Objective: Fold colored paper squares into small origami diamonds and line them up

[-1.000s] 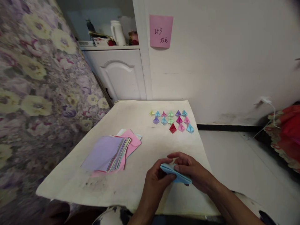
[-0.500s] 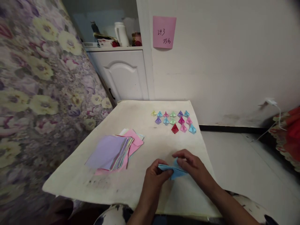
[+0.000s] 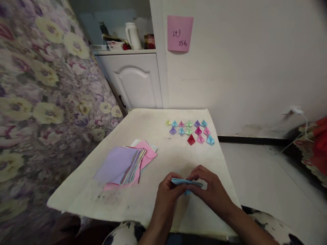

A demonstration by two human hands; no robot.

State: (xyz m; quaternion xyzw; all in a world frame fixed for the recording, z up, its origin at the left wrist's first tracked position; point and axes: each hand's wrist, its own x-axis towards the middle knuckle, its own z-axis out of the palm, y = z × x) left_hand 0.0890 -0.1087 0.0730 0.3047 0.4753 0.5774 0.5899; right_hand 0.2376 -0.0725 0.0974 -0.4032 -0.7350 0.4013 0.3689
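Observation:
Both hands pinch a folded light blue paper (image 3: pixel 186 182) just above the near part of the cream table (image 3: pixel 158 160). My left hand (image 3: pixel 167 194) grips its left end with thumb and fingers closed. My right hand (image 3: pixel 208 189) presses on its right end, fingers curled over the fold. To the left of the hands lies a stack of coloured paper sheets (image 3: pixel 125 163) with a lilac sheet on top. At the table's far right stand several small folded paper shapes (image 3: pixel 190 131) in rows.
A flowered cloth (image 3: pixel 43 102) rises along the left side. A white cabinet (image 3: pixel 134 80) with a jug and jars stands behind the table. A pink note (image 3: pixel 180 33) hangs on the wall. Red fabric (image 3: pixel 315 146) lies on the floor at right.
The hands have drawn closer together and the blue paper is now folded flatter and narrower between them. The view shifted slightly; nothing else on the table moved.

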